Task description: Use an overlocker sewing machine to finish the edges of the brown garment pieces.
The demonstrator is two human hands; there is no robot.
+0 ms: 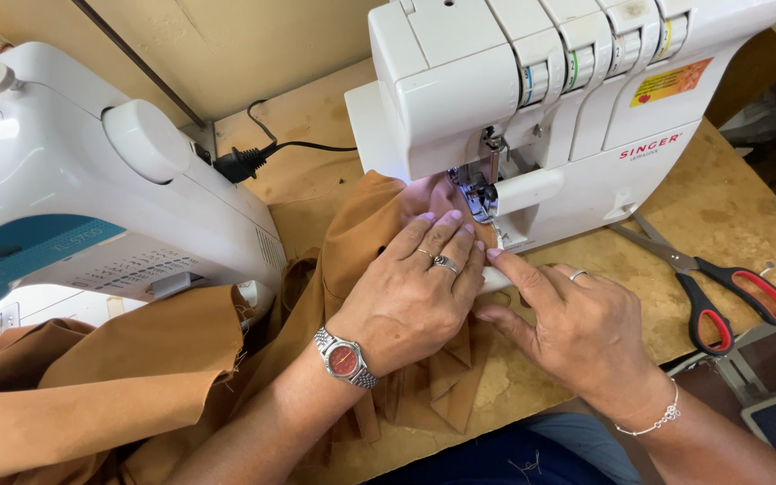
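Head view: white overlock sewing machine (577,99) far centre, on a worn wooden table (747,207).
Cloth: tan-brown woven fabric (361,233) runs from near left up under the metal presser foot (478,193).
Left hand (410,301): flat, fingers together, pressing the fabric down, gripping nothing.
Right hand (577,323): mostly open, forefinger steadying the fabric edge by the machine's bed.
Risk: left fingertips lie just beside the foot; drawn in, they could be caught.
Risk: bunched folds may feed crooked.
Aside: red-and-black-handled scissors (720,287) at right.

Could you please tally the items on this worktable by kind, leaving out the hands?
Sewing machines: 2, a white overlock machine and a white and teal machine
Scissors: 1
Brown fabric: 1
Black plug: 1
Total: 5
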